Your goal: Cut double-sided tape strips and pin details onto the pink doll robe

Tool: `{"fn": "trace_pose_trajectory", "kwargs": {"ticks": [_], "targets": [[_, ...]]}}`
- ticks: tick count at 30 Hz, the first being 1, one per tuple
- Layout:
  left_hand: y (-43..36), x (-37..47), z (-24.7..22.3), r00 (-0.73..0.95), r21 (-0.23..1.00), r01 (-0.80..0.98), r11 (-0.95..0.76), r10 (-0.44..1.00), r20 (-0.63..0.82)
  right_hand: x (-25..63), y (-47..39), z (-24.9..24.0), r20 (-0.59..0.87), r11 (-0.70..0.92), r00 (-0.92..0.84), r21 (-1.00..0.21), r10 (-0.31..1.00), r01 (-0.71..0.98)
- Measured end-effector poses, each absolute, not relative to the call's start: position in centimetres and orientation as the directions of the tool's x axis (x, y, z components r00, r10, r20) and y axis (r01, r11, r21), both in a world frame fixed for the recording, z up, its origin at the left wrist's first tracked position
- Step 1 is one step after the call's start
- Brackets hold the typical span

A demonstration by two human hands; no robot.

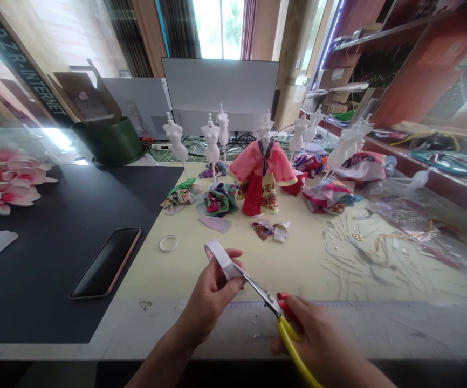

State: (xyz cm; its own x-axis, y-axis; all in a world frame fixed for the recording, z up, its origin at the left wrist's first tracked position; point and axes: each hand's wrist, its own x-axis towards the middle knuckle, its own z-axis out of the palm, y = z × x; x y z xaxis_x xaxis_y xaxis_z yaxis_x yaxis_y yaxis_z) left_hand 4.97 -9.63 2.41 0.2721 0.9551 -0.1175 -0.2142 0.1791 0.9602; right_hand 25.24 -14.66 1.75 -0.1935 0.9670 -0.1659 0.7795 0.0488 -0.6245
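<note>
My left hand (213, 288) is closed around a roll of white tape (220, 257), with thumb and fingers pinching its near side. In my right hand (314, 326) is a pair of scissors (288, 337) with yellow and red handles. The tips of the blades reach the tape beside my left thumb, nearly closed. Beyond my hands stands a small mannequin dressed in a pink jacket (272, 164) and a red and patterned skirt (253, 191). Two small fabric scraps (272, 230) lie in front of it.
Several bare white mini mannequins (212, 137) stand behind, with crumpled colourful fabric (219, 199) near their bases. A thin tape ring (167, 243) and a phone (106, 263) lie to the left. Chains and fine metal pieces (347, 248) spread to the right. A monitor (221, 89) stands behind.
</note>
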Motion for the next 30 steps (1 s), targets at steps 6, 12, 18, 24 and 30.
{"fn": "trace_pose_trajectory", "kwargs": {"ticks": [6,12,18,24,30], "targets": [[-9.7,4.7,3.1,0.292,0.973,-0.142,0.18,0.947,-0.133,25.7,-14.4,2.6,-0.203,0.055,-0.223,-0.609,0.953,0.792],[-9.7,4.6,3.5,0.283,0.979,-0.122,0.166,0.951,-0.126,26.1,-14.5,3.4,-0.224,0.058,-0.234,-0.596,0.946,0.801],[-9.6,4.8,3.2,0.26,0.984,-0.116,0.136,0.96,-0.102,26.2,-14.5,2.9,-0.216,0.063,-0.228,-0.581,0.949,0.811],[-9.7,4.8,3.3,0.257,0.987,-0.088,0.131,0.961,-0.104,26.6,-14.7,1.8,-0.136,0.122,-0.243,-0.58,0.96,0.806],[-9.7,4.9,3.6,0.275,0.988,-0.074,0.137,0.955,-0.112,27.1,-14.3,3.0,-0.161,0.144,-0.276,-0.555,0.948,0.819]]}}
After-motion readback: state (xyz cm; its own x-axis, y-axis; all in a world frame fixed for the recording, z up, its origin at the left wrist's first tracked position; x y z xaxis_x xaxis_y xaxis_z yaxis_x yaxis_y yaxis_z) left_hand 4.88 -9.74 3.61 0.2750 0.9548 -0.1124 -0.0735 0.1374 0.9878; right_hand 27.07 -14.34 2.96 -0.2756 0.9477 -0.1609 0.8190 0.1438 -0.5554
